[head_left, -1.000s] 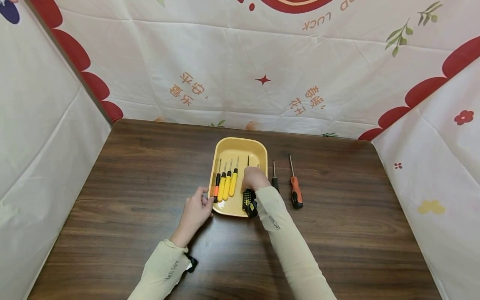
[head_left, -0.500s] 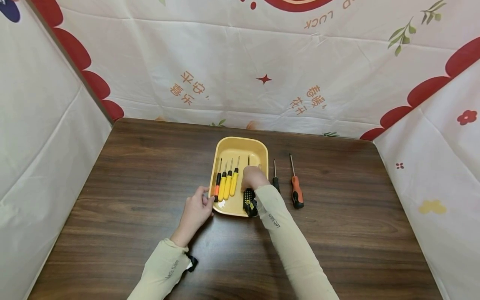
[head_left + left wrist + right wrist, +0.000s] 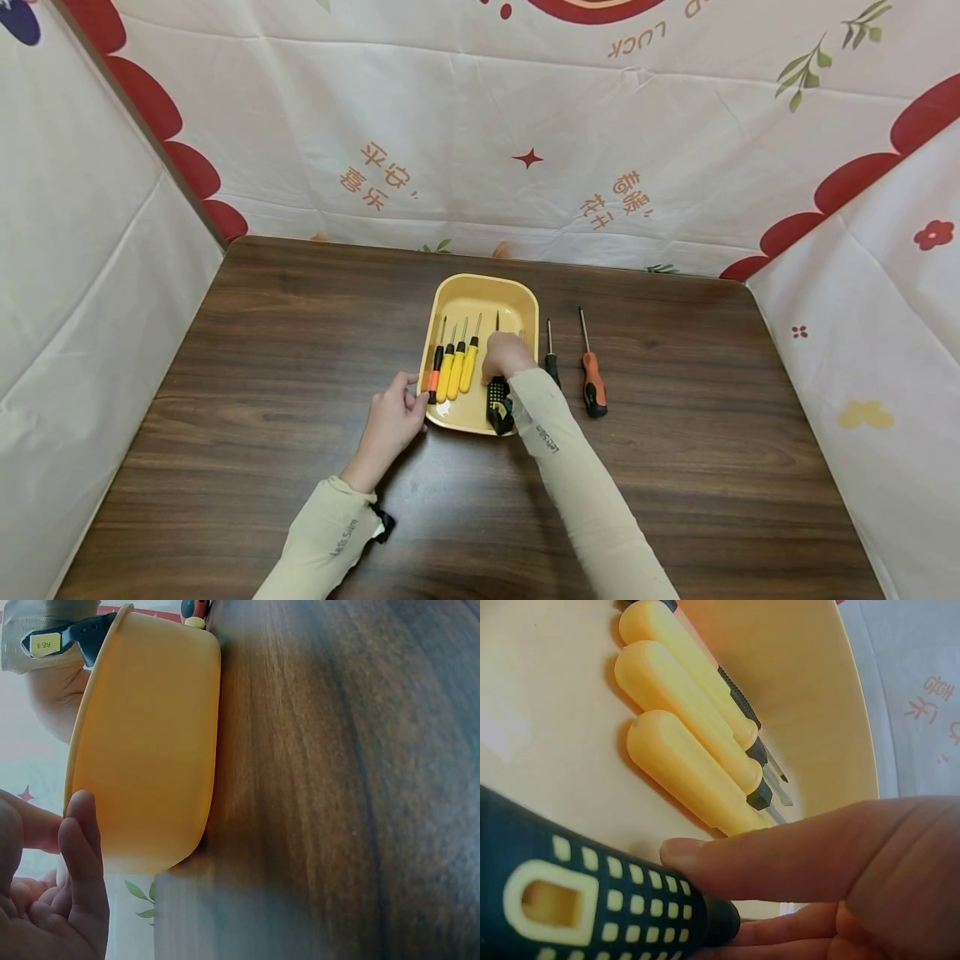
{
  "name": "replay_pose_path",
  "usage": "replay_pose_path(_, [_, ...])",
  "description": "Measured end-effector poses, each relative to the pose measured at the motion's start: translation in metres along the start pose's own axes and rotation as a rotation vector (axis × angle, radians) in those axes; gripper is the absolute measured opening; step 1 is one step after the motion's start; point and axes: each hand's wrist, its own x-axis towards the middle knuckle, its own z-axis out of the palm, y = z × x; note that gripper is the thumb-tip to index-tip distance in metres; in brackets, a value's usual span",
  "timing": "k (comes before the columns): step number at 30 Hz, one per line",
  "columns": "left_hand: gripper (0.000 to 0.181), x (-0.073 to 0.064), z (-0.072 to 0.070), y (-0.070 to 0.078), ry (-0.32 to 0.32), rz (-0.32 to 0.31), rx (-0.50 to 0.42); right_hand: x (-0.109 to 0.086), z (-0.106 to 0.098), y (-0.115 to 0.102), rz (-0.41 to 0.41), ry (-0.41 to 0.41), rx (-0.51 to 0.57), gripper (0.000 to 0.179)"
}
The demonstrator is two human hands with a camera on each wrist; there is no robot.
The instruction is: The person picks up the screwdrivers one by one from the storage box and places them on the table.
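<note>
A yellow tray (image 3: 486, 287) stands on the table. My left hand (image 3: 393, 417) pinches its rim at the near left corner, thumb and fingers on either side of the wall in the left wrist view. My right hand (image 3: 512, 354) reaches into the tray's right half and holds a black screwdriver (image 3: 637, 900) with yellow dots on its handle, thumb near the shaft end. Side by side in the left half lie several yellow-handled screwdrivers (image 3: 456, 371) and a black and orange screwdriver (image 3: 435, 375). Another metal shaft (image 3: 521, 335) shows beside the right hand.
Right of the tray, a black-handled screwdriver (image 3: 551, 365) lies on the table (image 3: 300, 333), partly behind the right sleeve. Farther right is an orange and black screwdriver (image 3: 592, 385). A printed white cloth (image 3: 450, 108) rises along the table's back and sides.
The tray, with the screwdrivers in it, has shifted very slightly to the right. Both hands stay in nearly the same place.
</note>
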Motion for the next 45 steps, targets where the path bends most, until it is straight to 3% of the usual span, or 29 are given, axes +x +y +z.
replay_pose_path(17, [0.031,-0.002,0.004,-0.002,0.009,-0.018,-0.038,0.000,-0.002,0.001,-0.014,0.002,-0.026,0.019])
replay_pose_path(26, [0.030,-0.002,0.005,0.000,0.027,-0.033,-0.033,0.002,-0.002,0.002,-0.009,-0.038,-0.001,0.023])
replay_pose_path(45, [0.030,-0.003,0.005,0.004,0.026,-0.061,-0.049,-0.008,-0.018,0.002,-0.044,0.035,-0.013,0.027])
